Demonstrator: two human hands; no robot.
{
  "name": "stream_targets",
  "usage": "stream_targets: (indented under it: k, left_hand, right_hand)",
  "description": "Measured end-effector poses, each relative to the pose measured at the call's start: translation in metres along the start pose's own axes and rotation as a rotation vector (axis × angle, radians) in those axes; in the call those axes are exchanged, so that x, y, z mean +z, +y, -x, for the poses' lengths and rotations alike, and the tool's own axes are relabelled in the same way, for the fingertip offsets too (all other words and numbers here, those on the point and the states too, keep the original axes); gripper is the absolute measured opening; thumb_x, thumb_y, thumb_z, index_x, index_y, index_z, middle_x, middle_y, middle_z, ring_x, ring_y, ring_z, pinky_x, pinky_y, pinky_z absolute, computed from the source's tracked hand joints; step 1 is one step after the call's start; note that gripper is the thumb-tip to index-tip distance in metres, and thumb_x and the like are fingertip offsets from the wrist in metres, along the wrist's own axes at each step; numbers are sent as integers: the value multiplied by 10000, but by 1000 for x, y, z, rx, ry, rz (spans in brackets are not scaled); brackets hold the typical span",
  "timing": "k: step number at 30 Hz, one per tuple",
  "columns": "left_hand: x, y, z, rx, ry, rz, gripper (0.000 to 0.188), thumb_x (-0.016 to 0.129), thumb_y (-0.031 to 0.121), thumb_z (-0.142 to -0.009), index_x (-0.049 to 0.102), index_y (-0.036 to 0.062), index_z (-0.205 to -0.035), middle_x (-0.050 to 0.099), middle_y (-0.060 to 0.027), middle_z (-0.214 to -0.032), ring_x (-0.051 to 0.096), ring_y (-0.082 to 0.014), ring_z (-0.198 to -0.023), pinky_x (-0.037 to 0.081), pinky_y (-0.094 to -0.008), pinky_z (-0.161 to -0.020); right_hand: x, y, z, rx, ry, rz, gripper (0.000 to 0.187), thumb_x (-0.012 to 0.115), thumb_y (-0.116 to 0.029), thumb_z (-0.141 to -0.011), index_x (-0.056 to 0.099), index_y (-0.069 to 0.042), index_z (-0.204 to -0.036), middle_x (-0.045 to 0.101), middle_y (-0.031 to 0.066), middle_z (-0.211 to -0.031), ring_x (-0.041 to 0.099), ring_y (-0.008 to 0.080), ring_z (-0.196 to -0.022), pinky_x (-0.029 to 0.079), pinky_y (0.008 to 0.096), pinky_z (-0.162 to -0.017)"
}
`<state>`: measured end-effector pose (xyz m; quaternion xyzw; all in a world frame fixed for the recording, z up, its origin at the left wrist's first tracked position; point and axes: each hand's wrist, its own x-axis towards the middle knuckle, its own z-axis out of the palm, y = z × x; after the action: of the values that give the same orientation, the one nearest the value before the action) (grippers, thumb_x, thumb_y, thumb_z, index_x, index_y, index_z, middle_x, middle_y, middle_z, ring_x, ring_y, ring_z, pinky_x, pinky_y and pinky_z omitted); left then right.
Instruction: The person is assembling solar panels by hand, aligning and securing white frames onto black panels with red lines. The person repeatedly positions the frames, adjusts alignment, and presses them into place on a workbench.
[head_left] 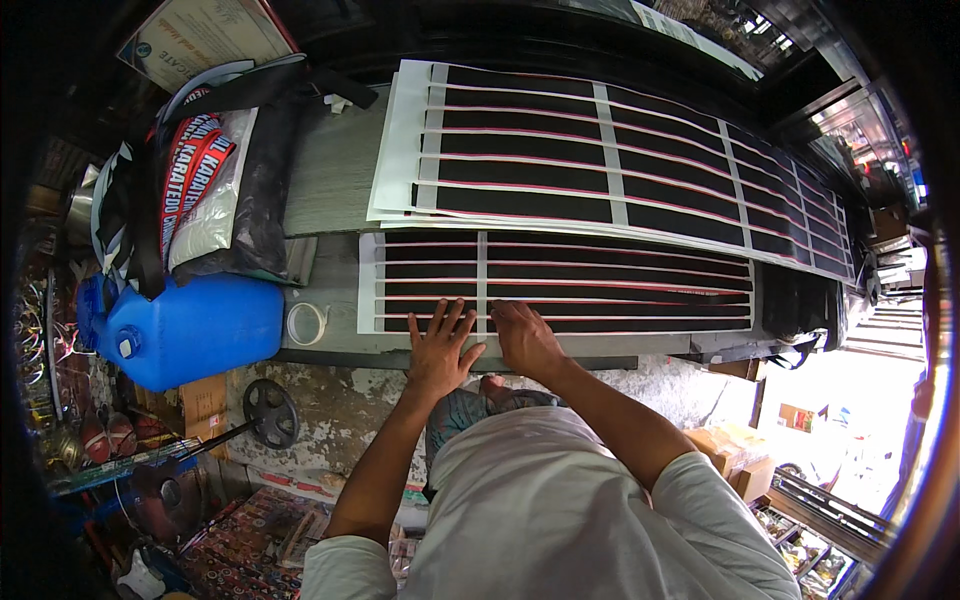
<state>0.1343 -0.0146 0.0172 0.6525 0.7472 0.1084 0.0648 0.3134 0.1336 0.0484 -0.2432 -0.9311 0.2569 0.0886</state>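
Fingers (437,318) of left hand (437,362) spread flat on striped sheet (600,290); right hand (527,343) bunched there, can't tell if gripping; bag (265,185) lettered white on red

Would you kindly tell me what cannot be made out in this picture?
All in the head view:
Right hand: its own curl hides whether it pinches anything.
Lower striped sheet: its upper right edge, apparently hidden under the upper stack.
Blue jug: its contents, hidden by its blue walls.
Framed paper: its top, cut off by the picture's edge.
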Motion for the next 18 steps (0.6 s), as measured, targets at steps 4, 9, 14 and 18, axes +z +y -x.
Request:
stream_targets:
  k: [4,9,14,18]
  left_hand:
    - [-2,2,-4,-11,18,43,620,536,537,-1128,593,99,-1563,450,-107,-1720,368,-345,-1622,275,-757,-1258]
    - [6,2,-16,5,123,179,428,671,287,-1072,684,22,-1408,600,-146,-1518,555,-346,-1431,455,-563,-1199]
    - [4,-1,-34,6,203,264,254,710,128,-1006,729,22,-1236,657,-127,-1291,641,-349,-1213,534,-516,-1026]
    - [-7,6,-52,-17,147,208,212,753,73,-939,727,29,-1144,654,-111,-1155,650,-349,-1151,552,-501,-930]
  right_hand:
    - [4,2,7,-67,-1,67,446,639,-69,-915,694,67,-1336,618,189,-1472,602,353,-1365,514,469,-1161]
    - [11,5,12,-75,-9,120,458,615,-74,-941,675,72,-1371,595,190,-1520,574,353,-1417,498,469,-1183]
    - [9,3,13,-52,-10,67,472,613,-70,-939,663,71,-1386,595,189,-1529,567,359,-1433,491,471,-1194]
    - [9,5,13,-44,4,36,484,611,-53,-932,655,65,-1400,600,183,-1528,576,358,-1429,489,469,-1199]
